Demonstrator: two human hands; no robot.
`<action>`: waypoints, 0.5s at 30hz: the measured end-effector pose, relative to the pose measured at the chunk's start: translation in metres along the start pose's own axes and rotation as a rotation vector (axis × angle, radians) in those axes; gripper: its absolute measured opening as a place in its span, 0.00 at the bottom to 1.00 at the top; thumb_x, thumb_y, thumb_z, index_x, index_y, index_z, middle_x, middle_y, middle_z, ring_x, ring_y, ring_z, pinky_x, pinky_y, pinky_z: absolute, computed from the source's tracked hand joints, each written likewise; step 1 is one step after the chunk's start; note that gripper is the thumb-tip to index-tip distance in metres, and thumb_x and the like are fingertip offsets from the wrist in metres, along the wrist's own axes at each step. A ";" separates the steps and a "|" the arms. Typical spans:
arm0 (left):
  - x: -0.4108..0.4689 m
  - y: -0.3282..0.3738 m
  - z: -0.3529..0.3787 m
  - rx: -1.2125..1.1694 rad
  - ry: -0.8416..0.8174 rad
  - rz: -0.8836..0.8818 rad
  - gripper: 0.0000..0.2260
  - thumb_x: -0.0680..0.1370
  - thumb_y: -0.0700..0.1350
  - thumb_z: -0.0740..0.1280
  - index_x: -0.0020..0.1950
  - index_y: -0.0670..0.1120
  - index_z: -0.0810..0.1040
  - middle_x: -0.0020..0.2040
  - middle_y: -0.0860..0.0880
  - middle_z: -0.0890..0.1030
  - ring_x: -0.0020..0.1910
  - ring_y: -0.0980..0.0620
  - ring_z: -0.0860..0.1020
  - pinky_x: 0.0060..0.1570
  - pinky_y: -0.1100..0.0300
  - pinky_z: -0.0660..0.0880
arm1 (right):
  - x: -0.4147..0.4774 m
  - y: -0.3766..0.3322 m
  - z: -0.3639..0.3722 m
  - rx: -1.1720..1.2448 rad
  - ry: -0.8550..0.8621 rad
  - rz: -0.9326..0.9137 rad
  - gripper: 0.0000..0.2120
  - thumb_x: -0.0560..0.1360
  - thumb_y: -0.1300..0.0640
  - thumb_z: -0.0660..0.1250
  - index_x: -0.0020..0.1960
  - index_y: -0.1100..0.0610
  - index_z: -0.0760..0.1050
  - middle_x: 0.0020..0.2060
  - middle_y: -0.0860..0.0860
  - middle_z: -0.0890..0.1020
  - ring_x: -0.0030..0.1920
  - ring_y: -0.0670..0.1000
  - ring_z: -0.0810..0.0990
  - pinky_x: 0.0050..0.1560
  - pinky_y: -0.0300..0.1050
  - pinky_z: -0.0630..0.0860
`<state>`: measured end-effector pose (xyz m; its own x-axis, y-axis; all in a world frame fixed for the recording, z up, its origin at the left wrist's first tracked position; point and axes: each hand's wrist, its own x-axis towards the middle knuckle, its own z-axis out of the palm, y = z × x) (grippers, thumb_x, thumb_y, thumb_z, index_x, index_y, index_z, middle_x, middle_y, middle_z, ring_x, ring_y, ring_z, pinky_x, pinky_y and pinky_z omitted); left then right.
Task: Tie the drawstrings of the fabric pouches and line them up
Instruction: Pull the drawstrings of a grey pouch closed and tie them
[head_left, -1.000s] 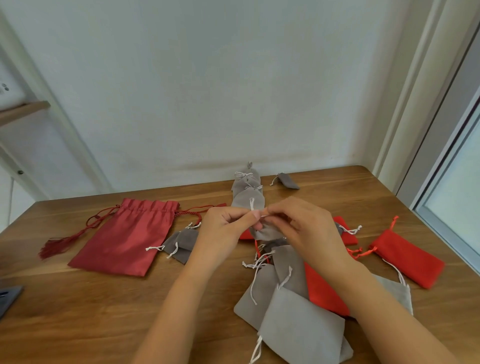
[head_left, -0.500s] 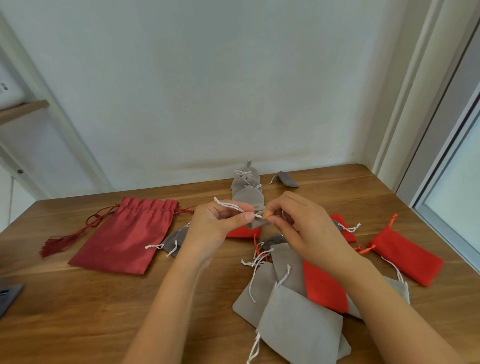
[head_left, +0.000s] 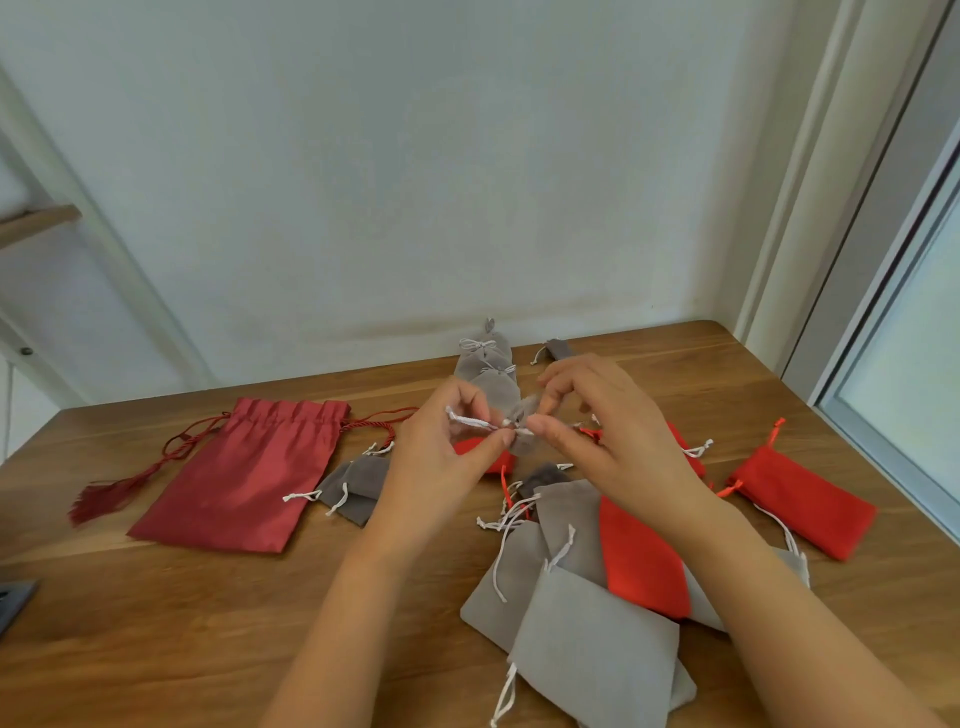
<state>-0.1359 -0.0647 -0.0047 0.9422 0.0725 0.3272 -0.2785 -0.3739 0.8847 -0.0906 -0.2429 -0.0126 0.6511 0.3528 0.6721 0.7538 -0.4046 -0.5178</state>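
Left hand (head_left: 441, 460), right hand (head_left: 621, 441) pinching drawstring (head_left: 470, 420), pouch heap (head_left: 592, 639) by front edge

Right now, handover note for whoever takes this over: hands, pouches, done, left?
Left hand and right hand each pinch the white drawstring of a small grey pouch held above the table, mid-tie.
Done: two bow-tied grey pouches in a row at the back.
Left: grey pile up front, red pouches, dark red bag; all look untied.
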 end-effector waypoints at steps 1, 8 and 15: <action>0.000 0.000 0.001 0.044 0.000 0.028 0.13 0.72 0.39 0.74 0.40 0.54 0.72 0.41 0.50 0.81 0.46 0.50 0.80 0.51 0.50 0.77 | -0.001 0.000 0.001 0.026 -0.017 0.017 0.12 0.74 0.45 0.65 0.48 0.54 0.76 0.53 0.47 0.79 0.56 0.42 0.74 0.57 0.32 0.66; -0.004 0.004 0.003 0.104 0.035 0.129 0.12 0.73 0.37 0.72 0.42 0.52 0.73 0.40 0.54 0.80 0.44 0.57 0.79 0.46 0.68 0.72 | -0.001 0.001 0.001 0.146 -0.206 0.169 0.16 0.76 0.45 0.65 0.59 0.52 0.80 0.53 0.41 0.82 0.56 0.39 0.77 0.61 0.37 0.69; -0.003 -0.008 0.005 0.180 0.102 0.195 0.14 0.74 0.37 0.70 0.41 0.55 0.72 0.41 0.55 0.79 0.43 0.55 0.80 0.44 0.58 0.78 | -0.005 0.001 0.012 0.240 -0.287 0.230 0.11 0.78 0.51 0.65 0.58 0.43 0.80 0.47 0.50 0.86 0.50 0.53 0.83 0.51 0.55 0.77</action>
<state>-0.1353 -0.0661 -0.0140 0.8477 0.0721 0.5255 -0.4068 -0.5474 0.7314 -0.0921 -0.2355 -0.0228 0.7774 0.5099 0.3683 0.5636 -0.3047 -0.7678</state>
